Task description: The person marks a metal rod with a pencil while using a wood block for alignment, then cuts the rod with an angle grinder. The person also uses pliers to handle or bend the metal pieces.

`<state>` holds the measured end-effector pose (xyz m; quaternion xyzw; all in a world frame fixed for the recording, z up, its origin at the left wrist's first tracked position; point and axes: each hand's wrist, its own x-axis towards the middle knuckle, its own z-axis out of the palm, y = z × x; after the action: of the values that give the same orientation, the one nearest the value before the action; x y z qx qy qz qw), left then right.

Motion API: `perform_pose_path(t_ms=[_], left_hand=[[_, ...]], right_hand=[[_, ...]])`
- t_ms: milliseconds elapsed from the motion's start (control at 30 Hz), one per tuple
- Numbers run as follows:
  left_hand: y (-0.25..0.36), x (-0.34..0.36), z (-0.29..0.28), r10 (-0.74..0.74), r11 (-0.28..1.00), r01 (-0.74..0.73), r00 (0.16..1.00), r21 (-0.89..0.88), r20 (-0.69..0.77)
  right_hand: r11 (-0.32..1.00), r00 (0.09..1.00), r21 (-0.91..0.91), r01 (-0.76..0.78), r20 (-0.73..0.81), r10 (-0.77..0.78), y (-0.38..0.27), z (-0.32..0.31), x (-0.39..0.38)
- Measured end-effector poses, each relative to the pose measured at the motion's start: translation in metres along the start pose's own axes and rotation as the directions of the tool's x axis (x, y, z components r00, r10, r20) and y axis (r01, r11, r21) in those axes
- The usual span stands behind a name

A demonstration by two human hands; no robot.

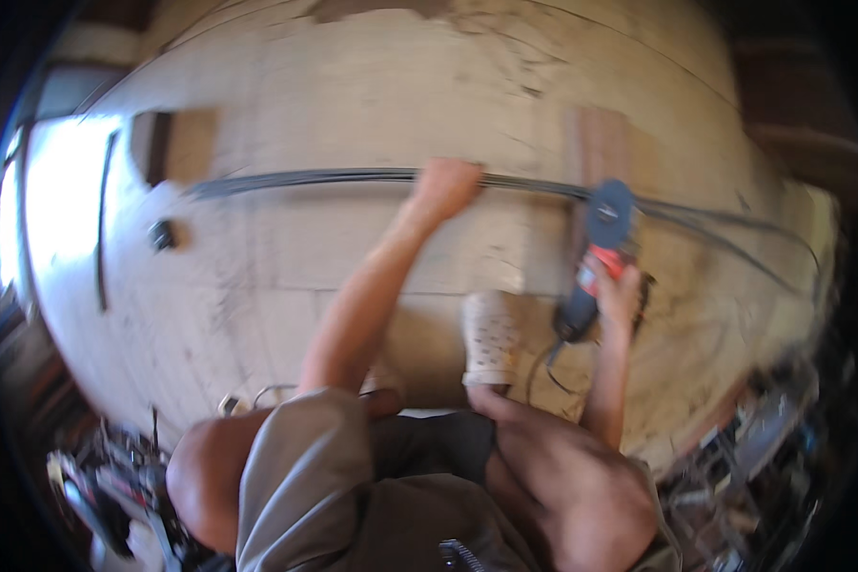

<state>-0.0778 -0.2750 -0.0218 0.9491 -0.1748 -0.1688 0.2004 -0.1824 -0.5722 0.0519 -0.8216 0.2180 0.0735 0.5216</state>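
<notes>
A bundle of thin grey metal rods [343, 175] runs left to right across the board in front of me. My left hand [447, 188] is closed around its middle. In my right hand [617, 291] is a red and black angle grinder [580, 307], gripped by its body. The grinder's round blue disc [610, 214] overlaps the bundle where it passes a wooden block [602, 143]; whether disc and rods touch, I cannot tell. Right of the disc the rods fan out, and some bend toward me. A cord leaves the grinder's near end.
A dark block [152, 148] stands at the far left, with a small dark round object [162, 234] nearer me. A thin dark bar [105, 224] lies at the left edge. Metal scraps [753, 458] crowd the lower right, and more clutter sits lower left. My light clog [489, 334] rests between my arms.
</notes>
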Motion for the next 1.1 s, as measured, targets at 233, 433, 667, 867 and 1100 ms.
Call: perform_pose_path(t_ms=[233,433,667,867,1100], left_hand=[[0.015,-0.006,-0.02,-0.069,0.997,0.069,0.998,0.03,-0.007],[0.011,-0.01,-0.019,-0.062,0.998,0.062,0.998,0.032,-0.012],[0.016,-0.009,-0.02,-0.073,0.997,0.073,0.997,0.025,-0.02],[0.016,-0.008,-0.021,-0.083,0.996,0.083,0.996,0.014,-0.021],[0.016,-0.008,-0.019,-0.074,0.997,0.075,0.997,0.026,-0.032]], right_hand=[[0.997,0.996,0.006,0.082,0.018,-0.083,-0.002,0.0,-0.001],[0.999,0.995,0.032,0.034,0.093,-0.037,-0.01,0.012,-0.005],[0.991,0.99,0.112,0.069,0.113,-0.082,-0.006,0.018,0.004],[0.983,0.983,0.139,0.117,0.127,-0.135,-0.003,0.02,0.011],[0.994,0.986,0.107,0.003,0.163,-0.021,-0.006,0.017,0.014]])
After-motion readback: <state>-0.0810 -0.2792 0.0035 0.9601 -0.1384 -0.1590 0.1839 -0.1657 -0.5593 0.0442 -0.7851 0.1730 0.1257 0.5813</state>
